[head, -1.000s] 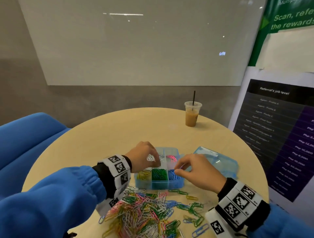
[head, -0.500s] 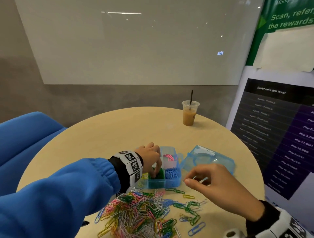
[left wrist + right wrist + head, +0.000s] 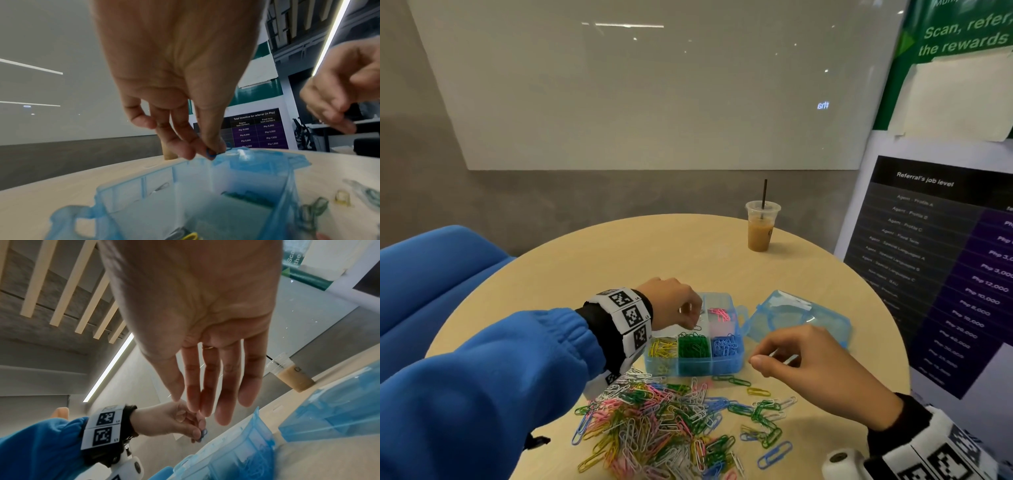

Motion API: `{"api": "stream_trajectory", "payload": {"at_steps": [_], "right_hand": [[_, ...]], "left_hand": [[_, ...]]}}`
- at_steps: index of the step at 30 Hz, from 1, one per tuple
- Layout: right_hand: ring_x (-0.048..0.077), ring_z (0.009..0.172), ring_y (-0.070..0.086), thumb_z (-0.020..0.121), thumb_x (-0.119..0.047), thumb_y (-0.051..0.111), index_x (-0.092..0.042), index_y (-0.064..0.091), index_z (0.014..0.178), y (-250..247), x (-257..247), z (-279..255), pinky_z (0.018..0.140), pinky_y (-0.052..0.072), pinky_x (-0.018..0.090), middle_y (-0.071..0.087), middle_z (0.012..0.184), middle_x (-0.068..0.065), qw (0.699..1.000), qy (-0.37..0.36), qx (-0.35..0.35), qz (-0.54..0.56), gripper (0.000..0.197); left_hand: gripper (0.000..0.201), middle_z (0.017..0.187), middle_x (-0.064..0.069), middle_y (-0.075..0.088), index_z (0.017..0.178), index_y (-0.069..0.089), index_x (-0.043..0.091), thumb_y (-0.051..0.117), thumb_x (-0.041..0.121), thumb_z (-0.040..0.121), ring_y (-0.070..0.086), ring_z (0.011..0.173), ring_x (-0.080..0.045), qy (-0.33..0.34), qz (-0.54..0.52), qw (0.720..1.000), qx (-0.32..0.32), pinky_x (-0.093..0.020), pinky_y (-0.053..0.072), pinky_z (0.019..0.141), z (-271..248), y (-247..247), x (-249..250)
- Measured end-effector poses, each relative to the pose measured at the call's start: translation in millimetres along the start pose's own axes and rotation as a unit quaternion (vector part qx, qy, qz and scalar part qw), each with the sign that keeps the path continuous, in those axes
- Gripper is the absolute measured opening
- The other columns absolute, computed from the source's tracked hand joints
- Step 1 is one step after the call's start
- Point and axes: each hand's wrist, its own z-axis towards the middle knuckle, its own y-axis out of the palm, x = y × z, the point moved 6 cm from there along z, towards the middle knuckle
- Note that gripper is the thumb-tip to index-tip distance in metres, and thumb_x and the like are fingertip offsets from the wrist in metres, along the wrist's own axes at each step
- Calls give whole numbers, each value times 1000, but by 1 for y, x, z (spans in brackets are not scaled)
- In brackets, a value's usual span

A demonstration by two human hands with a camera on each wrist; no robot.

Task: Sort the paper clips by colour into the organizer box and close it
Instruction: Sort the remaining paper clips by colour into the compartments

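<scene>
A blue see-through organizer box (image 3: 739, 363) stands open on the round table, its lid (image 3: 799, 317) folded out to the right. The front row holds yellow, green and blue clips, and pink clips lie at the back right. My left hand (image 3: 693, 322) hovers over the back left compartment and pinches a blue paper clip (image 3: 211, 153) between thumb and fingertips (image 3: 193, 433). My right hand (image 3: 767, 354) hangs in the air just right of the box, with straight, loose fingers (image 3: 224, 394) holding nothing I can make out. A mixed pile of paper clips (image 3: 654, 421) lies in front of the box.
An iced coffee cup with a straw (image 3: 761, 228) stands at the table's far edge. A blue seat (image 3: 431, 274) is on the left and a poster stand (image 3: 945, 260) on the right. Stray clips (image 3: 767, 414) lie right of the pile.
My right hand pulled back from the blue compartment to the right of the box. My left hand dipped towards the green compartment, then rose over the back left one.
</scene>
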Motion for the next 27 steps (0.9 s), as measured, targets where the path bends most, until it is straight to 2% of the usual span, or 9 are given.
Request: {"api": "stream_trajectory", "payload": {"at_steps": [5, 8, 10, 14, 18, 21, 23, 25, 27], "right_hand": [[2, 70, 67, 87, -33, 67, -25, 73, 76, -5, 5, 2, 67, 49, 16, 69, 71, -17, 1000, 14, 15, -7, 15], [3, 66, 67, 87, -34, 68, -24, 73, 75, -6, 7, 1, 66, 50, 19, 70, 70, -15, 999, 28, 23, -20, 16], [4, 66, 66, 86, -36, 68, -26, 72, 75, -6, 13, 1, 67, 51, 22, 68, 72, -19, 998, 42, 25, -39, 15], [4, 73, 61, 81, -47, 71, -32, 68, 96, 2, 32, -2, 72, 50, 22, 67, 87, -13, 983, 90, -62, -151, 21], [3, 82, 54, 71, -50, 78, -31, 54, 122, 14, 53, -16, 76, 45, 19, 57, 102, -9, 951, 135, -176, -215, 60], [0, 78, 45, 68, -50, 80, -29, 55, 118, 27, 50, -17, 75, 40, 19, 53, 105, -8, 947, 101, -181, -244, 59], [0, 76, 42, 68, -49, 81, -28, 57, 114, 38, 43, -13, 71, 39, 20, 52, 102, -7, 954, 79, -171, -233, 55], [3, 76, 44, 71, -44, 80, -25, 58, 111, 50, 35, -6, 65, 36, 18, 53, 100, -6, 959, 64, -167, -218, 50], [8, 81, 47, 75, -37, 79, -21, 59, 111, 61, 26, 3, 64, 36, 18, 53, 98, -5, 960, 44, -173, -215, 44]], "left_hand": [[9, 88, 3, 67, 93, 64, 16, 62, 25, 94, 63, 75, -15, 30, -140, 988, 55, -25, 48, 72, 2, -8, 14], [23, 103, 1, 64, 104, 63, 16, 53, 36, 97, 56, 83, -15, 27, -130, 985, 108, -27, 46, 78, 1, -17, 26], [29, 110, 1, 61, 110, 60, 19, 46, 42, 99, 51, 84, -14, 13, -106, 988, 108, -29, 43, 78, -5, -20, 31], [34, 110, 7, 62, 116, 59, 23, 43, 48, 99, 51, 80, -10, 4, -58, 996, 65, -22, 40, 65, -37, -18, 31], [33, 106, 17, 59, 118, 56, 31, 47, 53, 95, 56, 84, -8, -54, -34, 997, 31, -27, 48, 77, -87, -6, -7], [39, 105, 21, 55, 123, 52, 34, 54, 54, 90, 53, 80, 2, -125, -25, 992, -5, -24, 47, 79, -117, 18, -47], [59, 120, 14, 48, 137, 38, 34, 58, 57, 87, 49, 83, 3, -166, -14, 985, -50, -20, 44, 83, -133, 40, -66], [86, 134, 4, 36, 149, 16, 30, 61, 61, 83, 54, 99, -8, -192, -28, 974, -116, -23, 45, 91, -143, 65, -79], [99, 137, 1, 27, 153, 6, 27, 64, 61, 81, 57, 105, -18, -209, -79, 961, -162, -24, 47, 90, -146, 81, -82]]}}
